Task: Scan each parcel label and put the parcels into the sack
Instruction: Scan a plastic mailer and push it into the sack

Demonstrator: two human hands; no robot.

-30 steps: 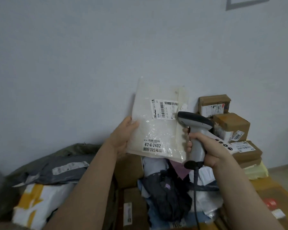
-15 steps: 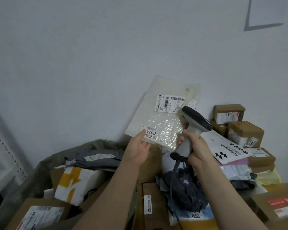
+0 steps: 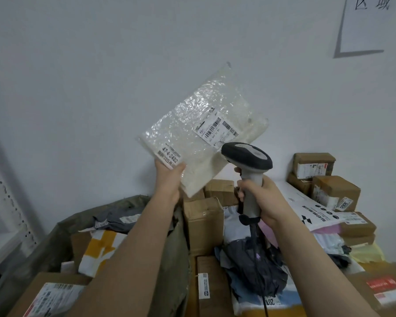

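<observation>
My left hand (image 3: 168, 179) grips the lower corner of a flat white parcel in clear bubble wrap (image 3: 192, 143), held up tilted before the wall. Its barcode label (image 3: 216, 129) faces me, just above the scanner head. My right hand (image 3: 264, 200) is shut on the grey handle of a corded barcode scanner (image 3: 247, 157), whose dark head sits right below the label. The olive sack (image 3: 55, 243) stands open at lower left, with several parcels (image 3: 101, 248) lying inside it.
Brown cardboard boxes (image 3: 204, 223) stand in the middle, with a dark plastic bag parcel (image 3: 249, 266) in front of them. More boxes (image 3: 313, 165) are stacked at the right against the wall. A white perforated shelf (image 3: 5, 213) is at far left.
The parcel has been raised and turned clockwise, so its label now sits higher and to the right. The scanner has moved up with it. More of the sack shows at lower left.
</observation>
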